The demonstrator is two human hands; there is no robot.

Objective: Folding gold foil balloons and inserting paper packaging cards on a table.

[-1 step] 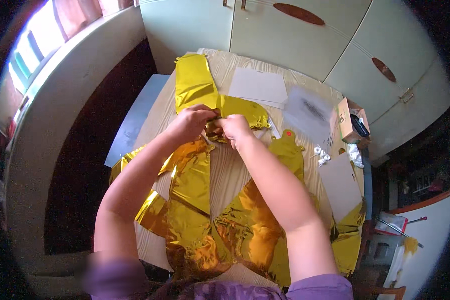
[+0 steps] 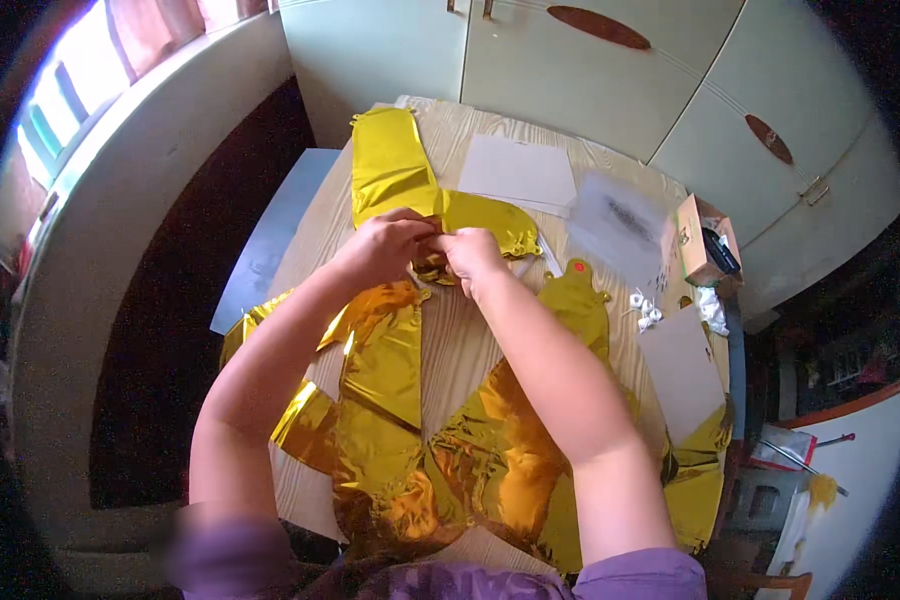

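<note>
- The held gold foil piece is shiny, flat and creased, bent at an angle, with small tabs at its ends; its lower part is bunched and dark between the hands.
- It lies on the far left part of the counter, one end reaching the far edge.
- More gold foil spreads to the near edge; overlaps prevent an exact count.
- One stack of pale sheets near the far edge, one pale sheet and one open box by the right edge.
- Two hands, left and right, meet knuckles-up, forearms stretched from the near edge.
- Both hands' fingers are closed, pinching the foil.
</note>
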